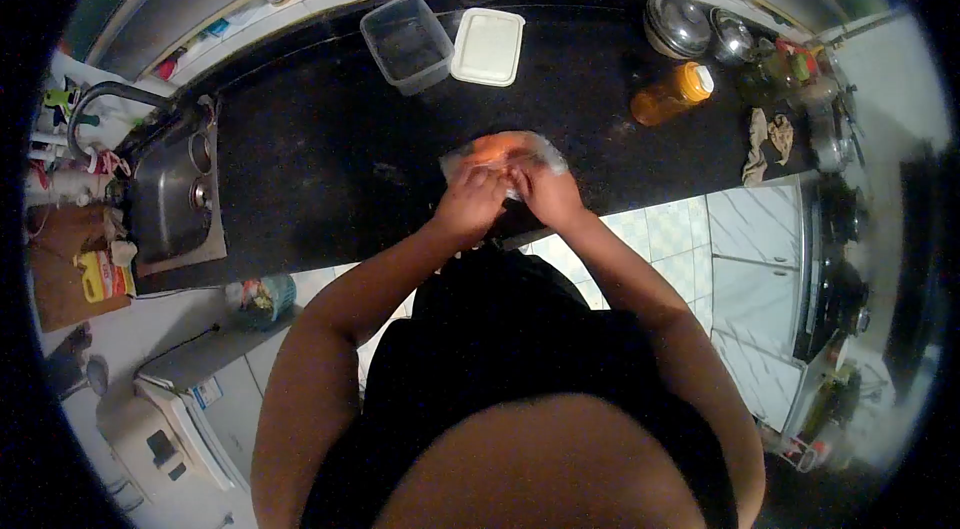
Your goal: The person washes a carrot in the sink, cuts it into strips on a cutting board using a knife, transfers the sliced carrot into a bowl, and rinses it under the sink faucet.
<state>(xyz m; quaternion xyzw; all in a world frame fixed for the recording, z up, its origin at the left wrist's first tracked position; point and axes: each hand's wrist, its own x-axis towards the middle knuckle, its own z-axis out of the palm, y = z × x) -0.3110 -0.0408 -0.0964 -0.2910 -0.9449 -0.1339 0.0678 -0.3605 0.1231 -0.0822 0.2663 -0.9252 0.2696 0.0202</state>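
A clear plastic bag (548, 151) with something orange inside lies near the front edge of the dark counter. What the orange content is, I cannot make out. My left hand (472, 201) has its fingers closed on the near left part of the bag. On the right side, my right hand (545, 191) grips the bag too, its fingertips close to those of the left. Both hands partly hide the bag's near edge.
Behind the bag stand a clear plastic container (408, 47) and a white lid (488, 47). To the right are an orange bottle with a white cap (668, 97), lidded metal pots (680, 24) and crumpled cloths (765, 141). A sink (170, 199) is at the left.
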